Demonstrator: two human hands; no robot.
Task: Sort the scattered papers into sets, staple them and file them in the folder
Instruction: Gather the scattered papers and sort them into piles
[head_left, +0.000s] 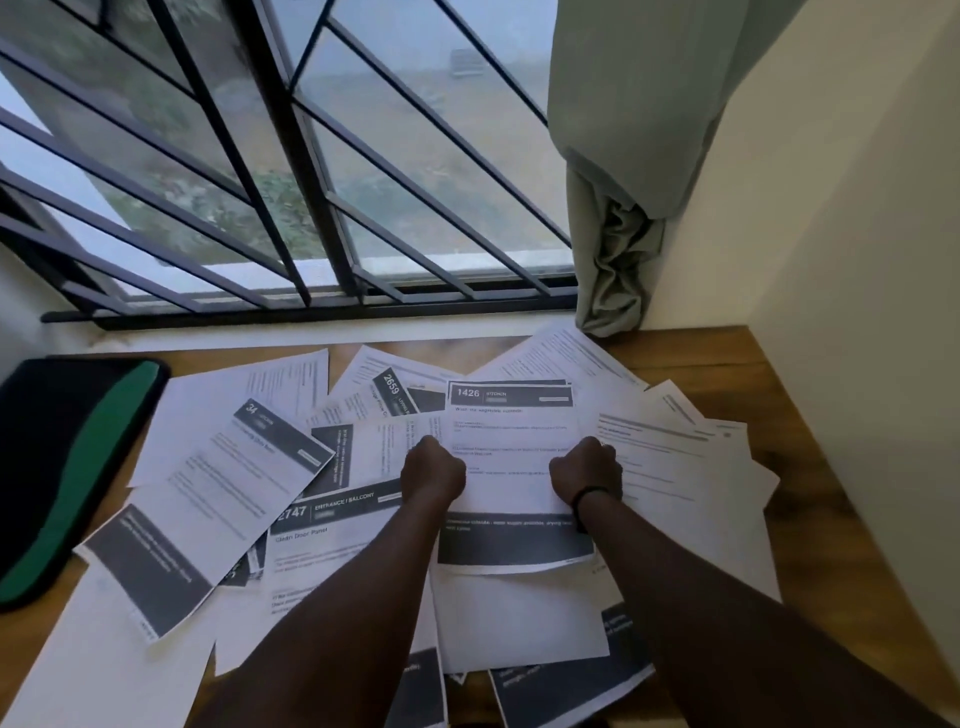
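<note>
A wooden table (810, 395) below a barred window (291, 171) is covered by many scattered papers (208, 493), which overlap each other from the left side to the right edge. Most sheets are white with dark header bands, and some numbers can be read: 34, 2659, 2747.

Near the middle of the table, a little toward the right, one sheet headed 1426 (511, 452) is held on top of the others. It is gripped on its left edge by the left hand (431, 470) and on its right edge by the right hand (587, 470). The fingers of both hands are curled tightly around the paper edges, so that the knuckles are turned toward the window; the fingertips themselves are hidden under the sheet. A dark band (595, 493) is worn on the right wrist. The lower part of this sheet, with a wide dark block, lies between the two forearms.

The sheet headed 2747 (332, 525) is seen just beside the left forearm, partly under it. The sheet headed 34 (223, 499) is placed at an angle on the left half of the table.

At the left edge of the table a dark folder (67, 457) with a green stripe is lying flat, and its right side is touched by the nearest papers.

At the far right corner a grey-green curtain (623, 208) hangs down to the table surface, beside a pale wall (831, 208).
</note>
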